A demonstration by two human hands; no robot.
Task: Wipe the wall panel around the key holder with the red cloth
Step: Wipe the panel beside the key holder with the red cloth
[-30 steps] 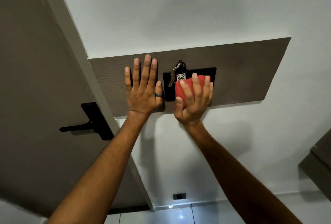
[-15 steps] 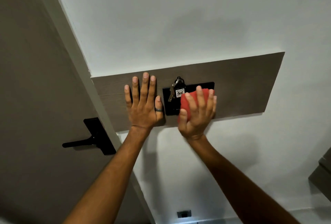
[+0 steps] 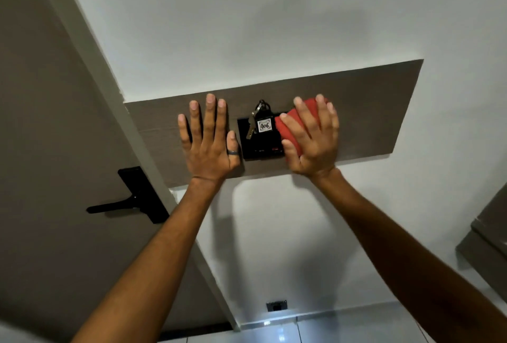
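A long brown wood-grain wall panel runs across the white wall. At its middle sits a black key holder with a bunch of keys and a white tag hanging on it. My left hand lies flat on the panel just left of the holder, fingers spread, a dark ring on the thumb. My right hand presses a folded red cloth against the holder's right part and the panel beside it. Most of the cloth is hidden under the palm.
A brown door with a black lever handle stands to the left, its pale frame touching the panel's left end. A wall socket sits low near the tiled floor. A brown furniture edge shows at the right.
My right hand with the red cloth has slid up and to the right, from the holder's lower middle toward its right end. The left hand stays flat in place.
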